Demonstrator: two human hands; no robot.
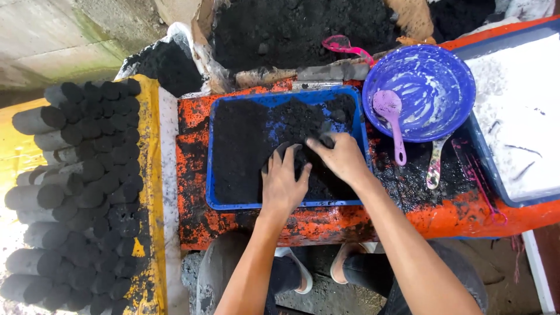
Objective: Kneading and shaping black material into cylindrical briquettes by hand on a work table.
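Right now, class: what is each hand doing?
Left hand: open, pressed flat on the black powder in the blue tray.
Right hand: fingers curled, gripping powder.

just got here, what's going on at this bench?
A person has both bare hands in a blue tray of black powder, left hand and right hand pressed around a dark lump between them. A blue bowl with a purple spoon sits to the right. Finished black cylinders are stacked on the left.
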